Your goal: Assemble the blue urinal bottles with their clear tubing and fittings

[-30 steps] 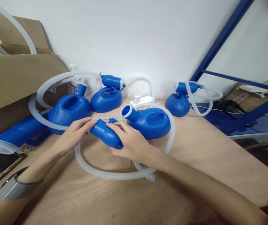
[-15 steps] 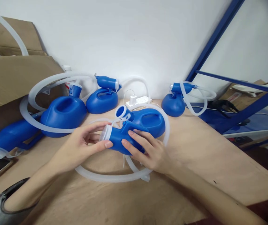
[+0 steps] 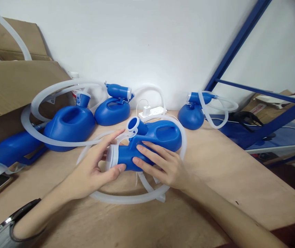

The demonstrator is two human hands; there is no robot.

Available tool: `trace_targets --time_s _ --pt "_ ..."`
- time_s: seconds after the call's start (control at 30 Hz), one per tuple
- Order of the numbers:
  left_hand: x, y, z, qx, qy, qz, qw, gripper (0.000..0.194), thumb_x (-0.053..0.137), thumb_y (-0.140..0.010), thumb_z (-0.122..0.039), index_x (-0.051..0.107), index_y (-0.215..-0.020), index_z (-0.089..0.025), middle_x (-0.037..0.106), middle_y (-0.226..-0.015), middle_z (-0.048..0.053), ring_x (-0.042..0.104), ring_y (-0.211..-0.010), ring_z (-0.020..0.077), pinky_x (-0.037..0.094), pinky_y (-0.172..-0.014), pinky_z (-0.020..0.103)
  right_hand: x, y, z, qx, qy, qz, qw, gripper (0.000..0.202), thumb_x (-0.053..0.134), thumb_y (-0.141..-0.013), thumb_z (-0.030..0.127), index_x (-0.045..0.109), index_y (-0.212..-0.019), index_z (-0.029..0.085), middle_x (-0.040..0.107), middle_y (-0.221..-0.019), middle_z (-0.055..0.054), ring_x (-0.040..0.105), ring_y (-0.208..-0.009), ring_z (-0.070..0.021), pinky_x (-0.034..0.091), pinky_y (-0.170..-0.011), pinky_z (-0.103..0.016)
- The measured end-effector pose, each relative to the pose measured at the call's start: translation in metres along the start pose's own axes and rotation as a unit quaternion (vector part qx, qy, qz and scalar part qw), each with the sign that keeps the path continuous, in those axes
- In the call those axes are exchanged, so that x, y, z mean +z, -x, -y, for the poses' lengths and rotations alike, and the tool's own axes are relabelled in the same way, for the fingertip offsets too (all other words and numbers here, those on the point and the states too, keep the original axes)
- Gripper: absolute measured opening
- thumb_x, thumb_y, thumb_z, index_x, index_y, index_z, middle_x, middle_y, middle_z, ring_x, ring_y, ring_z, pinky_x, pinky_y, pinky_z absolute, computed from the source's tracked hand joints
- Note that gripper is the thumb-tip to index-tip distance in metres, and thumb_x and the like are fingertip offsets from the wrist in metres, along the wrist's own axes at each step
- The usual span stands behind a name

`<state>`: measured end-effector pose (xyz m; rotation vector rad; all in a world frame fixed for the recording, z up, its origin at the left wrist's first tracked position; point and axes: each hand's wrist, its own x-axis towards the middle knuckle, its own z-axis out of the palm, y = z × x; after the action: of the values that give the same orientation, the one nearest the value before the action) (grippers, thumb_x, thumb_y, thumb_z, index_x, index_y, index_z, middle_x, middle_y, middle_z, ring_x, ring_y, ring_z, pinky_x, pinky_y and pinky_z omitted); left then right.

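A blue tube-shaped part [image 3: 126, 156] with a translucent white cap [image 3: 112, 157] lies between my hands above the wooden table. My left hand [image 3: 98, 163] is round the capped end, thumb in front and fingers behind. My right hand [image 3: 164, 165] holds the body from above, its fingers spread along the blue surface. Just behind is a blue bottle [image 3: 169, 134] with an open white-rimmed mouth [image 3: 133, 124]; a white strap [image 3: 125, 137] runs between mouth and cap. A translucent corrugated hose [image 3: 129, 198] curves round beneath the hands.
Blue bottles stand at the left [image 3: 70, 125], back [image 3: 112, 112] and right [image 3: 190, 115]. A white power strip [image 3: 154, 113] sits by the wall. A cardboard box [image 3: 20, 79] and another blue tube [image 3: 15, 146] are at the left, a blue metal frame [image 3: 236, 44] at the right.
The held part has shifted slightly left and turned, showing more of its white cap. My left hand has moved a little, its index finger now reaching up near the bottle's mouth.
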<state>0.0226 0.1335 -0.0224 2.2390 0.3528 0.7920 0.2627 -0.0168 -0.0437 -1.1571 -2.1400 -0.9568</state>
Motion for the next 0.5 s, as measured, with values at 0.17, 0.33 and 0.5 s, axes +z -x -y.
trace_targets --time_s 0.17,0.33,0.5 --pt "-0.003 0.004 0.002 0.055 -0.048 -0.02 0.997 0.061 0.07 -0.1 -0.037 0.053 -0.158 -0.043 0.074 -0.139 0.005 0.073 -0.125 0.0303 0.068 -0.09 0.036 -0.003 -0.001 -0.002 0.001 -0.055 -0.053 0.997 0.049 0.078 -0.098 0.043 0.072 -0.14 0.018 0.082 -0.126 -0.015 0.077 -0.123 -0.0317 0.072 -0.092 -0.045" --pt "-0.001 0.01 0.001 0.135 -0.113 -0.07 0.982 0.06 0.073 -0.094 -0.027 0.058 -0.15 -0.039 0.074 -0.141 0.003 0.075 -0.121 0.0279 0.062 -0.108 0.043 -0.022 -0.018 -0.006 0.153 -0.148 -0.097 0.972 0.034 0.065 -0.101 0.028 0.071 -0.134 0.024 0.079 -0.108 -0.009 0.077 -0.096 -0.0263 0.068 -0.082 -0.045" --pt "0.006 0.013 -0.005 0.184 -0.173 -0.09 0.963 0.054 0.077 -0.09 -0.03 0.06 -0.141 -0.032 0.079 -0.127 0.006 0.079 -0.109 0.0268 0.067 -0.098 0.04 -0.027 -0.051 -0.004 0.242 -0.288 0.02 0.926 0.028 0.059 -0.11 0.039 0.071 -0.132 0.024 0.076 -0.131 -0.009 0.07 -0.124 -0.0256 0.058 -0.107 -0.047"
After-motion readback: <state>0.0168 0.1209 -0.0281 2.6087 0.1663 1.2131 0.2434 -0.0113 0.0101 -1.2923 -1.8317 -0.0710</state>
